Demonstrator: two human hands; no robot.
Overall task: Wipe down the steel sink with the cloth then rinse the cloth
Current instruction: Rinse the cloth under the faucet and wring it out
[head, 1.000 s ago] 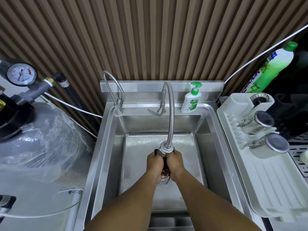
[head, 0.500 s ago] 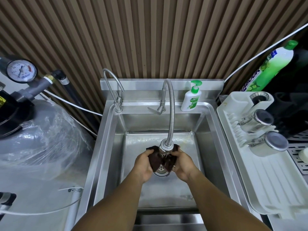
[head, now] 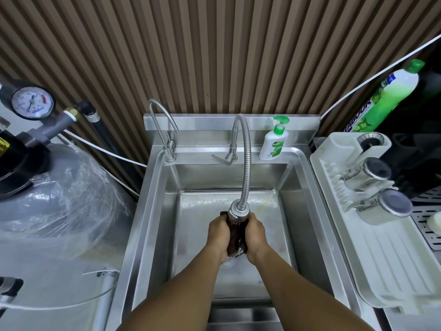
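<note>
A dark brown cloth (head: 235, 237) is bunched between my two hands, right under the spray head of the flexible steel faucet (head: 245, 163). My left hand (head: 219, 237) grips its left side and my right hand (head: 255, 236) its right side, palms pressed toward each other. Both hands hover over the middle of the steel sink (head: 157, 211), whose wet floor shines. The spray head hides the cloth's top edge.
A small curved tap (head: 164, 130) and a green-capped soap pump bottle (head: 273, 142) stand on the sink's back ledge. A white drying rack (head: 372, 247) with steel cups sits right, a green detergent bottle (head: 391, 94) behind it. A plastic-wrapped tank (head: 47, 199) with gauge stands left.
The hands spread apart and opened the cloth under the spray head half a second ago; now they have pressed back together and bunched it again.
</note>
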